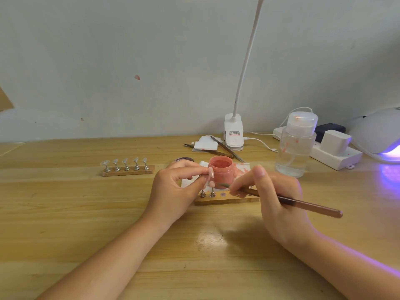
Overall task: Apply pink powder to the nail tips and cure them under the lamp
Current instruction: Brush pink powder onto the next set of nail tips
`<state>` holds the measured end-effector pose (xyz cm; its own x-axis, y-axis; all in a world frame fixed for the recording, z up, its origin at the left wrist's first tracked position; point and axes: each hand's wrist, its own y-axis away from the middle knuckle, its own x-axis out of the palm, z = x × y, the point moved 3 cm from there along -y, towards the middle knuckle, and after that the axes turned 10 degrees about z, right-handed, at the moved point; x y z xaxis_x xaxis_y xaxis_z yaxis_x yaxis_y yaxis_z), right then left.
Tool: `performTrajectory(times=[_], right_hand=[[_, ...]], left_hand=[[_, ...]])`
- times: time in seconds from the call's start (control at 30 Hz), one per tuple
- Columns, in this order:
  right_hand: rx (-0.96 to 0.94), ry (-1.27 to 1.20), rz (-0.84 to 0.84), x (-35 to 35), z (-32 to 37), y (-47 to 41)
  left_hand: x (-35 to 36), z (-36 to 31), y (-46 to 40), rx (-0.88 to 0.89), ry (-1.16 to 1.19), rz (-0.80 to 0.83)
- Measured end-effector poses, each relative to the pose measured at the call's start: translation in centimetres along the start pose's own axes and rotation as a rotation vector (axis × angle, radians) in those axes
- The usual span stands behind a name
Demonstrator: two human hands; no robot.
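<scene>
While the left hand pinches a pink nail tip between thumb and forefinger just in front of the open powder jar, the right hand grips the brush near its ferrule. Judged light, thin and slippery, the tip is best held by its edges or stand stem, with minimal pressure.

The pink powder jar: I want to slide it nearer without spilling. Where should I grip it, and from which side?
Grip the pink powder jar round its side wall, below the open rim, since there is no lid. Come from behind, probably: the left hand, right hand and brush crowd its front.
</scene>
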<state>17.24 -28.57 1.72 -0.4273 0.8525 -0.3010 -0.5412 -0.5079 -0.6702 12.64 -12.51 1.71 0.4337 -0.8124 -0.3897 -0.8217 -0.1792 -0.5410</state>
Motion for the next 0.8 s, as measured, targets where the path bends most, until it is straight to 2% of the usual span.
performTrajectory(times=[0.1, 0.23, 0.4, 0.53, 0.63, 0.7, 0.8], right_hand=[[-0.027, 0.089, 0.041, 0.27, 0.01, -0.27], [0.027, 0.000, 0.017, 0.11, -0.15, -0.13], [-0.029, 0.155, 0.062, 0.30, 0.19, -0.27], [-0.002, 0.053, 0.013, 0.09, 0.02, -0.05], [-0.059, 0.140, 0.030, 0.27, 0.20, -0.22], [-0.008, 0.141, 0.055, 0.40, -0.02, -0.30], [0.023, 0.056, -0.002, 0.06, -0.06, -0.17]], left_hand=[[-0.03, -0.08, 0.03, -0.006, -0.007, 0.012], [0.02, -0.14, 0.04, -0.028, -0.006, 0.013], [0.03, -0.16, 0.05, -0.017, -0.015, 0.008], [0.06, -0.22, 0.04, -0.016, -0.018, 0.009], [0.02, -0.08, 0.06, -0.021, -0.011, 0.008], [-0.01, -0.12, 0.06, -0.021, -0.015, 0.004], [-0.03, -0.29, 0.04, -0.013, -0.020, 0.001]])
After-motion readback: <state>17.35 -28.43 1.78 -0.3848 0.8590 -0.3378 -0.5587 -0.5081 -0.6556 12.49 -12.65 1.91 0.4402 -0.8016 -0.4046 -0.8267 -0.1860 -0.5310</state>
